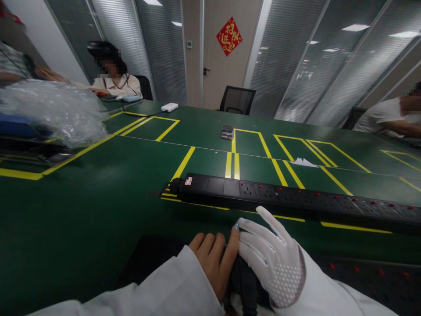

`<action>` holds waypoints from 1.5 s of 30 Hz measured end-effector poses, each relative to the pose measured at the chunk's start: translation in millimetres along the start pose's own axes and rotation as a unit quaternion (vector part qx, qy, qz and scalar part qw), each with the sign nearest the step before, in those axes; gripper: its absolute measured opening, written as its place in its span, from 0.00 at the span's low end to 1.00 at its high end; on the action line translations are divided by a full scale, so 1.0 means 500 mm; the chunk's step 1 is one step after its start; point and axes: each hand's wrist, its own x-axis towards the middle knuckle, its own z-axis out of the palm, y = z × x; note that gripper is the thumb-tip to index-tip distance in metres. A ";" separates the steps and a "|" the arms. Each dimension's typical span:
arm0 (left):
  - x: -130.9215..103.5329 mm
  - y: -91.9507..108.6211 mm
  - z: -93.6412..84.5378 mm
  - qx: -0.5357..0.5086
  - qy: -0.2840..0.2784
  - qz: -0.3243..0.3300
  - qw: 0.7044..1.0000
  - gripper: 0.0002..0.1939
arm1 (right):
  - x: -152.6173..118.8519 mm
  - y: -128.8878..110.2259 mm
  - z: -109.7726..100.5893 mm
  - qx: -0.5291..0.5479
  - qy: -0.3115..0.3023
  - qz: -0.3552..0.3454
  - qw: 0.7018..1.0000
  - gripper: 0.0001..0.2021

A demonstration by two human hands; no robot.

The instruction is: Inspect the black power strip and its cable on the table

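My left hand [215, 254] is bare, with its fingers curled downward. Its blue-nailed fingertip touches the fingers of the white glove on my right hand [272, 254]. The gloved fingers are stretched out, the uppermost apart from the others, and white dots show on the glove. Below and between the hands is a black part with thick cable-like pieces [245, 283]; its exact kind is partly hidden. Whatever sits under my left fingers cannot be made out. Just beyond the hands lies a long black power strip [263, 193] with several sockets and red switches.
A second black power strip [371, 276] lies at the lower right. Yellow tape [184, 162] marks the green table [98, 206]. Bubble wrap [55, 109] covers things at left. A dark small box [227, 132] and white paper [304, 162] lie farther back. Other people sit around the table.
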 end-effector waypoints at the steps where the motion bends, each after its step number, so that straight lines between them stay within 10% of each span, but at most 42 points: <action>1: 0.000 0.000 0.000 -0.006 -0.001 0.000 1.000 0.23 | -0.002 0.008 0.007 -0.043 0.009 -0.015 0.999 0.27; 6: -0.001 -0.004 0.001 -0.023 0.017 0.002 1.000 0.20 | -0.003 0.031 0.046 -0.279 0.118 -0.126 0.945 0.32; 13: -0.005 -0.006 0.004 -0.020 0.048 0.006 0.999 0.16 | 0.008 -0.015 -0.009 -0.495 -0.072 -0.184 0.846 0.21; 22: -0.003 -0.008 0.013 -0.011 0.086 0.015 0.996 0.12 | 0.027 -0.046 -0.003 -0.565 -0.038 -0.208 0.797 0.15; 31: -0.004 -0.009 0.024 -0.001 0.147 0.008 0.989 0.11 | 0.002 -0.011 0.019 -0.578 0.035 -0.267 0.770 0.13; 45: -0.004 -0.014 0.014 0.007 0.099 0.044 0.994 0.15 | -0.007 -0.030 0.014 -0.584 -0.058 -0.173 0.791 0.30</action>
